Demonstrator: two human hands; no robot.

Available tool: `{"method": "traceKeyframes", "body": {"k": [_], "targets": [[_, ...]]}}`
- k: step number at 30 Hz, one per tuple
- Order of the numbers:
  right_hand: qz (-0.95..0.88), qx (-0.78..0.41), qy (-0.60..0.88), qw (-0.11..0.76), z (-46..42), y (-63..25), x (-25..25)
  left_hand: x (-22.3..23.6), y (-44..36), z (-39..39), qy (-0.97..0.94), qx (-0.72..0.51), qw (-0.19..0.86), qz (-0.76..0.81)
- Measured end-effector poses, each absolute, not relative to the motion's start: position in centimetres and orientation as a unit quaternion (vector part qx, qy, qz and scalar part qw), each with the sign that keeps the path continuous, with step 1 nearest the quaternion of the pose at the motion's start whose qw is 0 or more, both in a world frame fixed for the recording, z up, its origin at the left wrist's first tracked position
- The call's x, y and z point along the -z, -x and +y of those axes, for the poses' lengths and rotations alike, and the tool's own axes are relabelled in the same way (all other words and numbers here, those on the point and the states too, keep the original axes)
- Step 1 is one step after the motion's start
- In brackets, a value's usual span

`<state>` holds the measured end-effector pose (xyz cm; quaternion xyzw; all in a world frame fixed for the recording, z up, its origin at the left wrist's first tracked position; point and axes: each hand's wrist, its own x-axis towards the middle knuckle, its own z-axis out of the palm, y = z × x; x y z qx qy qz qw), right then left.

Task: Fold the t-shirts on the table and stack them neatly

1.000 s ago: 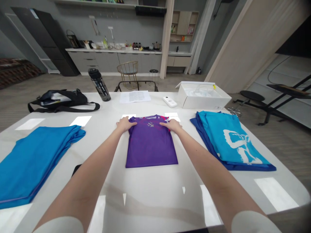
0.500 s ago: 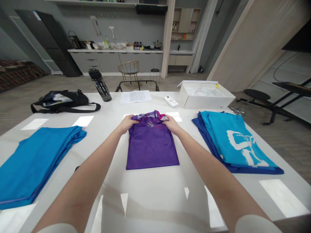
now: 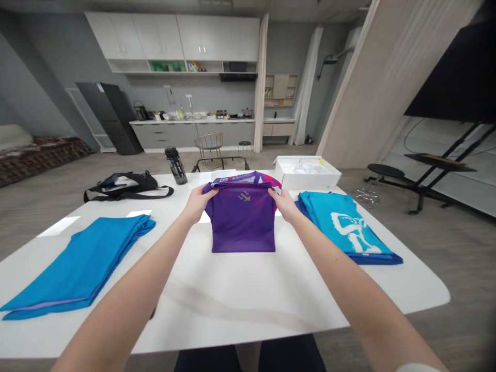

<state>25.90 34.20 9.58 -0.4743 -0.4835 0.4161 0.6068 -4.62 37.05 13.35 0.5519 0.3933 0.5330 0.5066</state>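
A folded purple shirt point(image 3: 243, 222) with a small grey logo is held up by its top edge, in front of me over the white table point(image 3: 232, 294). My left hand point(image 3: 198, 202) pinches its upper left corner. At the upper right corner, my right hand point(image 3: 284, 202) grips the cloth in the same way. The collar, with a label inside, and a patch of pink and red cloth show behind the top edge. To the left lies a folded blue garment point(image 3: 89, 258). On the right is a stack of folded shirts, a bright blue shirt point(image 3: 341, 222) with a white print on top.
Along the far edge are a black waist bag point(image 3: 127, 188), a dark bottle point(image 3: 176, 166), a paper sheet point(image 3: 209, 178) and an open white box point(image 3: 310, 181). A chair point(image 3: 220, 161) stands behind the table, with a kitchen counter beyond.
Both hands have raised the top of the purple shirt off the table, and more of its collar and pink part shows. The head view has tilted upward.
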Motion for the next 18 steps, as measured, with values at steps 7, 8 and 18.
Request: {"method": "traceKeyframes", "body": {"k": [7,8,18], "targets": [[-0.520,-0.364,0.416,0.651,26.1,-31.6,-18.2,-21.4,-0.2,30.9,-0.631,-0.541,0.454,0.320],[-0.528,-0.346,0.415,0.656,24.8,-32.6,-19.4,-22.3,-1.3,30.1,-0.638,-0.542,0.450,0.310],[-0.531,-0.181,0.510,0.652,16.4,-43.7,-23.9,-23.8,-13.2,25.8,-0.661,-0.508,0.506,0.222]]}}
